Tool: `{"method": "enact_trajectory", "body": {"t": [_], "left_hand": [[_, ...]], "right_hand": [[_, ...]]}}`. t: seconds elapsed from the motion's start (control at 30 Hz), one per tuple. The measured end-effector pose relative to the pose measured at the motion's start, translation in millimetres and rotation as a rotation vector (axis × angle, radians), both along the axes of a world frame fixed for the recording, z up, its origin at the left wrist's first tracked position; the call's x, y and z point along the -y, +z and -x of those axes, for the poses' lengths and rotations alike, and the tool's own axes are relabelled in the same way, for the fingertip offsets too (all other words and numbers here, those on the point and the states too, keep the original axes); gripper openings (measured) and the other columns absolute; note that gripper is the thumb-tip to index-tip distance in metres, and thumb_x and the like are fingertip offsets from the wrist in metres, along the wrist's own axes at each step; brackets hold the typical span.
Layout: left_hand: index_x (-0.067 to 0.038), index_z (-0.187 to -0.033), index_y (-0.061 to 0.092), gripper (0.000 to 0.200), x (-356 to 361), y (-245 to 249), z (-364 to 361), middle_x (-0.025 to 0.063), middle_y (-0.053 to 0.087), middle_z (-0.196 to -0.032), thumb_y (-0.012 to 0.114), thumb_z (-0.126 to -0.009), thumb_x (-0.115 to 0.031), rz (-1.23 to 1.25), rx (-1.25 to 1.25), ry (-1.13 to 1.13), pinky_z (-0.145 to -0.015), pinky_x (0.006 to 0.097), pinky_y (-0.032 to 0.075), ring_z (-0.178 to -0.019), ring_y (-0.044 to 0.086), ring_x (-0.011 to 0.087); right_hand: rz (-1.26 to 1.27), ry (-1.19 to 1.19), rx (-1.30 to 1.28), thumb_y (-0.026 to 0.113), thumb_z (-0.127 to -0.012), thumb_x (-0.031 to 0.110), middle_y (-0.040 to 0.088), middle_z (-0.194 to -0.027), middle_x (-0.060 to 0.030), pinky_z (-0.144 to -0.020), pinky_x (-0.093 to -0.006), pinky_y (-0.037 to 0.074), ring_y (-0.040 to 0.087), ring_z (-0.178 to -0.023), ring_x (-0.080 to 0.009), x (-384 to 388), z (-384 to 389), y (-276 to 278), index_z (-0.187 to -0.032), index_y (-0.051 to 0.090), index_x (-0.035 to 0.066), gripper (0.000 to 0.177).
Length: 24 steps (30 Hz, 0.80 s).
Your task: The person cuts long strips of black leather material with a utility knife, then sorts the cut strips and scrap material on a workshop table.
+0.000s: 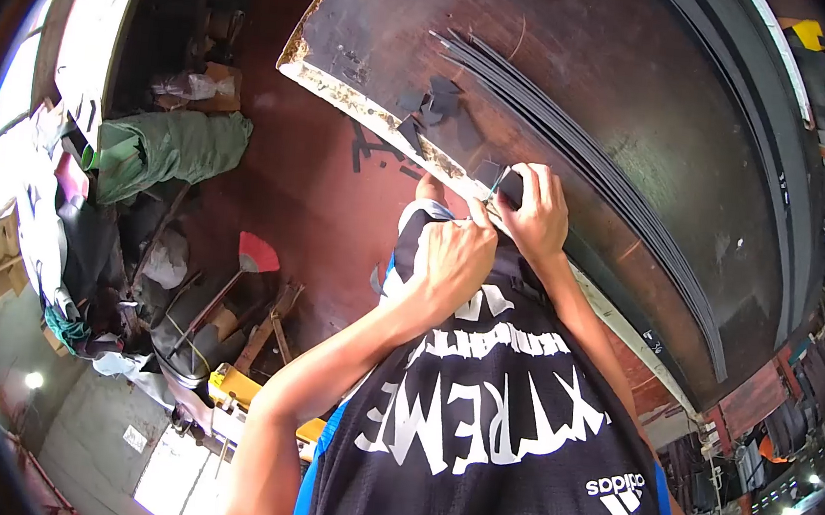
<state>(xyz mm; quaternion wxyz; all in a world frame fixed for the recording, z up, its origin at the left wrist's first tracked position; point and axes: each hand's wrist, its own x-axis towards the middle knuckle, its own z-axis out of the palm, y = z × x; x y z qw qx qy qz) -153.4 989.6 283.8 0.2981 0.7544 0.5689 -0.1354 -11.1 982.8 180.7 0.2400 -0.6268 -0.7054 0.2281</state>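
Note:
At the worn pale edge of the dark table [642, 101], my right hand [539, 215] is closed around a small black piece [511, 186]. My left hand [456, 261] is just to its left and nearer my body, its fingers curled and pinched close to the same piece. What the left fingers hold is too small to make out. Another dark piece [488, 173] lies at the left of the held one. Small black scraps [439, 103] are on the tabletop beyond my hands. Long black strips [580, 140] run in a curved bundle across the table, right of my right hand.
More long black strips [771, 142] lie along the table's far side. Black offcuts [368, 146] are on the red floor [292, 178]. At the left are a green wrapped bundle [182, 149], a red-headed broom [257, 253] and wooden pieces [274, 329]. Shelving with materials stands at the right.

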Motion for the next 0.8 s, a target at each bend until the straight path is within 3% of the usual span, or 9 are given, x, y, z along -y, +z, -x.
{"method": "enact_trajectory", "body": {"t": [0.03, 0.17, 0.4, 0.6, 0.67, 0.73, 0.8], "left_hand": [[0.010, -0.112, 0.053, 0.037, -1.4, 3.7, 0.9, 0.0239, 0.064, -0.066, 0.058, -0.082, -0.009, 0.128, -0.027, -0.001, -0.052, 0.0454, 0.052, -0.064, 0.068, 0.0369], [0.008, -0.120, 0.048, 0.040, 3.4, -0.7, 6.1, 0.0206, 0.066, -0.066, 0.056, -0.085, -0.010, 0.098, -0.043, 0.001, -0.054, 0.0485, 0.052, -0.057, 0.066, 0.0387], [0.010, -0.125, 0.047, 0.049, -0.7, -3.8, -6.4, 0.0211, 0.064, -0.061, 0.057, -0.080, -0.008, 0.147, -0.109, -0.013, -0.055, 0.0478, 0.051, -0.057, 0.067, 0.0379], [0.008, -0.125, 0.051, 0.049, 8.7, -21.1, 13.3, 0.0210, 0.063, -0.061, 0.057, -0.079, -0.008, -0.007, -0.002, -0.011, -0.055, 0.0480, 0.052, -0.055, 0.066, 0.0378], [0.003, -0.121, 0.057, 0.041, 8.2, -26.7, 30.3, 0.0202, 0.064, -0.062, 0.056, -0.082, -0.011, -0.190, 0.115, -0.025, -0.054, 0.0487, 0.053, -0.055, 0.066, 0.0369], [-0.009, -0.111, 0.064, 0.028, -16.8, -19.4, 40.7, 0.0193, 0.065, -0.066, 0.055, -0.085, -0.015, -0.034, 0.100, -0.004, -0.054, 0.0472, 0.054, -0.058, 0.066, 0.0367], [-0.011, -0.110, 0.064, 0.026, -35.6, -19.4, 52.4, 0.0190, 0.066, -0.068, 0.055, -0.085, -0.014, -0.047, 0.103, -0.052, -0.055, 0.0467, 0.054, -0.061, 0.067, 0.0371]], "right_hand": [[-0.004, -0.011, -0.009, 0.075, -0.070, 0.012, 0.057, -0.100, -0.0101, -0.078, -0.0415, 0.050, 0.058, -0.087, -0.0325, -0.7, 0.0, 0.4, -0.106, 0.058, 0.006, 0.040], [0.024, -0.001, -0.020, 0.076, -0.069, 0.013, 0.057, -0.101, -0.0111, -0.079, -0.0410, 0.049, 0.058, -0.088, -0.0325, 0.1, -1.1, 1.4, -0.106, 0.058, 0.005, 0.042], [0.066, 0.042, -0.029, 0.075, -0.070, 0.013, 0.056, -0.104, -0.0125, -0.082, -0.0415, 0.048, 0.056, -0.092, -0.0324, 1.7, -3.4, 1.7, -0.111, 0.056, 0.003, 0.046], [0.021, 0.035, -0.021, 0.075, -0.069, 0.013, 0.057, -0.103, -0.0121, -0.080, -0.0413, 0.049, 0.057, -0.090, -0.0329, -0.9, -3.2, 0.1, -0.110, 0.057, 0.004, 0.046], [0.001, 0.014, -0.007, 0.075, -0.068, 0.012, 0.057, -0.102, -0.0116, -0.079, -0.0417, 0.049, 0.058, -0.089, -0.0328, 0.1, -2.0, -1.6, -0.108, 0.057, 0.006, 0.045], [0.003, 0.010, 0.019, 0.078, -0.068, 0.017, 0.056, -0.101, -0.0114, -0.082, -0.0396, 0.048, 0.057, -0.091, -0.0308, 1.1, -2.3, -3.3, -0.108, 0.056, 0.005, 0.047], [-0.035, -0.026, 0.040, 0.076, -0.067, 0.014, 0.056, -0.098, -0.0103, -0.080, -0.0398, 0.049, 0.057, -0.089, -0.0297, 0.3, 0.2, -2.5, -0.104, 0.056, 0.007, 0.042]]}}
